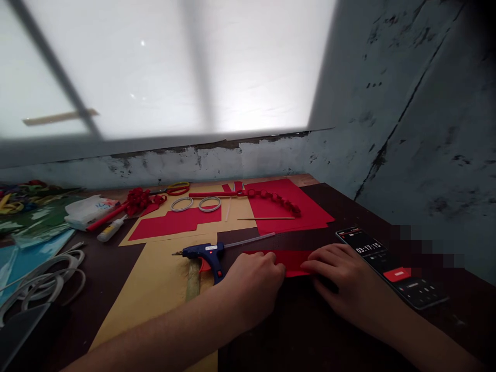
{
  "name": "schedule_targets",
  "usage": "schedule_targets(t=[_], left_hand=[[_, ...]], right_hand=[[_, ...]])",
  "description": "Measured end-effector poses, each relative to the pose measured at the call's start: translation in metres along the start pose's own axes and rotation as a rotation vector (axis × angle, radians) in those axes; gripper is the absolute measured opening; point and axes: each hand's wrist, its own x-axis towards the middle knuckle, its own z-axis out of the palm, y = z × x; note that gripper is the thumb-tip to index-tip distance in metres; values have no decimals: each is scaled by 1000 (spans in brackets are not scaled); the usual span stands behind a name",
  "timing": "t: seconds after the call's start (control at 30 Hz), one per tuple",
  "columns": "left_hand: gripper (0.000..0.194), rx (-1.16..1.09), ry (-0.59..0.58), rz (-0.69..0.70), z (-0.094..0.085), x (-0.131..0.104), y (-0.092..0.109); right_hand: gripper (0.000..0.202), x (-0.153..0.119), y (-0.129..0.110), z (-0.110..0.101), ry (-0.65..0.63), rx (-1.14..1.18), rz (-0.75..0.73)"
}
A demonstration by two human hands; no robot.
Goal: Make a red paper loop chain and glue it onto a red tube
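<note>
A strip of red paper [296, 263] lies in front of me between my two hands, low over the dark table. My left hand [258, 281] is closed, its curled fingers gripping the left part of the strip. On the other end, the fingertips of my right hand [339, 271] are pressed together on the paper's edge; its thumb is partly hidden beneath. Just left of my left hand, a blue glue gun [203, 253] with a clear glue stick [250, 240] rests on a piece of bamboo [192, 281].
A phone [391, 268] running a timer lies right of my right hand. Farther back are red sheets [287, 201], a red paper chain [277, 199], a thin stick [265, 218], two metal rings [210, 210], scissors [178, 188] and a glue bottle [111, 229]. Coiled cable [58, 263] lies left.
</note>
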Motion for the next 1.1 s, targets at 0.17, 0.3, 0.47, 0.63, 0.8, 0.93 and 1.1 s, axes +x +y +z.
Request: schedule_targets(t=[0.17,0.3,0.47,0.63,0.8,0.93,1.1], left_hand=[[20,-29,-10,4,0,-1,2],[21,-50,-32,-13,-2,-3,3],[23,-81,-64,-21,-5,-4,2],[22,-110,-191,-61,-17,1,-3],[25,-160,-174,-125,-24,3,-11],[25,-198,-160,-125,-24,1,-17],[20,-183,-168,-100,-24,0,-20]], right_hand=[[26,-1,-5,-2,-128,111,11],[24,4,-8,-3,-214,162,52],[25,7,-6,-9,-246,222,65],[29,6,-4,-14,-312,306,106],[26,6,-3,-13,-336,342,113],[25,4,1,-9,-313,330,80],[26,-4,9,-8,-315,338,81]])
